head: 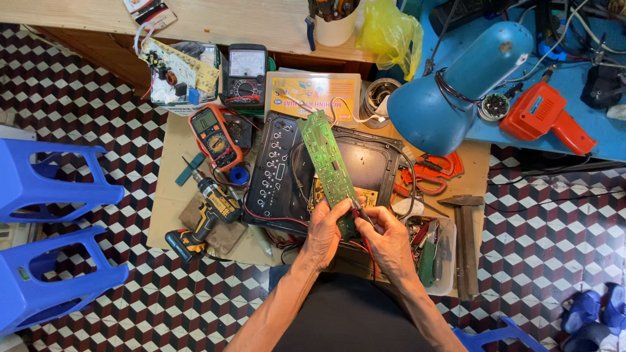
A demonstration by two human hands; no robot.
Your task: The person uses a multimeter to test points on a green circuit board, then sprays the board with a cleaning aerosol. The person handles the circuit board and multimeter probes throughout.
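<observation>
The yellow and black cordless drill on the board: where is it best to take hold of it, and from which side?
Probably the handle of the cordless drill, the narrow middle between the motor body and the battery base. It lies flat, bit pointing up-left, clear of the left hand. Coming from above looks easiest; a fabric piece lies under it.

I hold the circuit board [329, 166] between my left hand [324, 236] and right hand [388, 241], above the opened appliance panel [277, 173]. The cordless drill [205, 215] lies left of it, with the multimeter [215, 135] behind. The hammer [464, 241] and parts tray [435, 254] lie to my right.
</observation>
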